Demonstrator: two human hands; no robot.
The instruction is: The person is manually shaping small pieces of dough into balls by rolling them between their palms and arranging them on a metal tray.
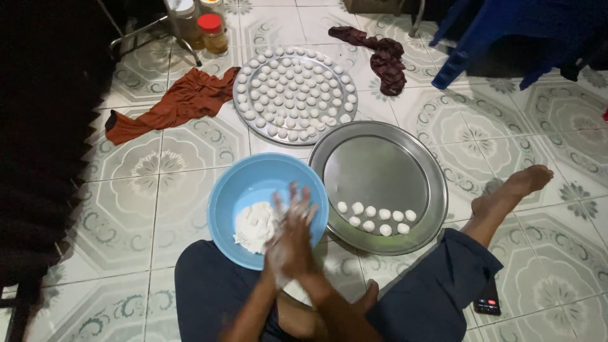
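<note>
Patterned tile floor: far tray full of dough balls, near tray with nine. Left hand, right hand pressed together, rolling; dough left in blue bowl.

Patterned tile floor under blue bowl, two metal trays, cloths.

**Dough in the blue basin, balls on the steel tray**

The two hands press palm to palm, and this grip hangs over the near right rim of a round blue plastic basin. A lump of white dough lies in the basin bottom, just left of the grip. To the right of the grip, a round steel tray carries nine small white dough balls in two short rows.
</note>
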